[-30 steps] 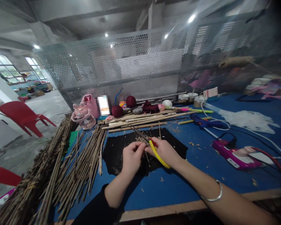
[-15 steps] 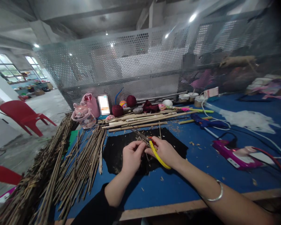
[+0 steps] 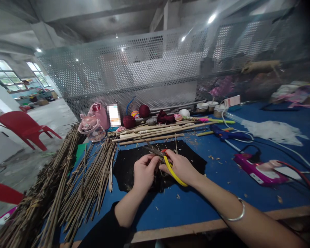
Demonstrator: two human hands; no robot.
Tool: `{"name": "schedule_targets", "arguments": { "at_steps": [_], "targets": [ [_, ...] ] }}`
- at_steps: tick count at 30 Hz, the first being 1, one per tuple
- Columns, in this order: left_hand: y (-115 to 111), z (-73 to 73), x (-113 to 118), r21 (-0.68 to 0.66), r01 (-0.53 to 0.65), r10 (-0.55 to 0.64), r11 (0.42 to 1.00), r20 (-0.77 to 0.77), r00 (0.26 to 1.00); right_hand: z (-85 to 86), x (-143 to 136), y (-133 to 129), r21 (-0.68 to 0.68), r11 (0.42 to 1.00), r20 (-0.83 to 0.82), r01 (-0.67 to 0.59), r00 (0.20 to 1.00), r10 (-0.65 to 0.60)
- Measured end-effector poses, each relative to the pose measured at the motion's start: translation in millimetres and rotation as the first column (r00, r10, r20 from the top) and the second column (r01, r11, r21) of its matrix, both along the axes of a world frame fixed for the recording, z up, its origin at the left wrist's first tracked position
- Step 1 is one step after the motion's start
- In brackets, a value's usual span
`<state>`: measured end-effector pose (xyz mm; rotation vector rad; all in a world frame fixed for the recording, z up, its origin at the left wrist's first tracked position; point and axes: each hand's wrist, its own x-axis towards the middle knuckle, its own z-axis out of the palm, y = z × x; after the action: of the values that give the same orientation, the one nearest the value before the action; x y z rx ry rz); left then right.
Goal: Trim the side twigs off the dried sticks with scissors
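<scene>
Across the blue tabletop, pale chips lie scattered around a black cloth — loose sticks spread to its left. Above the cloth, the right hand grips yellow-handled scissors, blades parted, while the left hand pinches close beside them — exactly what it holds, I cannot tell.

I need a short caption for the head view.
Right hand holding scissors, left hand close by, above black cloth.
</scene>
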<state>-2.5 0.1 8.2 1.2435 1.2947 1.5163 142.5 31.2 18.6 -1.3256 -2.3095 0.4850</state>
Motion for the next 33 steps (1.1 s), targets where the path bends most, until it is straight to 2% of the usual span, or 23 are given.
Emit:
{"name": "schedule_targets", "arguments": {
  "at_steps": [4,10,16,22,33],
  "targets": [
    [-0.2,-1.2,-0.6,-0.004,-0.015,0.015,1.000,-0.005,1.000,-2.2,-0.6,1.3,-0.011,1.000,-0.007,0.010,1.000,-0.010],
    [0.2,-1.2,-0.5,-0.037,-0.027,0.029,0.999,0.066,0.997,-2.0,-0.2,3.1,-0.054,0.999,-0.052,0.003,0.999,-0.006],
    [1.0,-1.1,-2.4,-0.013,-0.032,0.032,0.999,0.063,0.997,-0.9,1.5,3.0,0.030,1.000,0.043,0.003,0.999,-0.005],
    [0.6,-1.4,-3.0,-0.021,-0.023,0.024,1.000,0.048,0.999,-3.8,2.2,3.1,0.018,0.999,0.053,-0.027,0.998,0.026],
    [1.6,-10.2,1.8,-0.051,0.032,-0.032,0.998,0.005,0.999,-0.7,2.3,2.9,0.003,1.000,-0.065,0.019,0.998,-0.019]
  ]
}}
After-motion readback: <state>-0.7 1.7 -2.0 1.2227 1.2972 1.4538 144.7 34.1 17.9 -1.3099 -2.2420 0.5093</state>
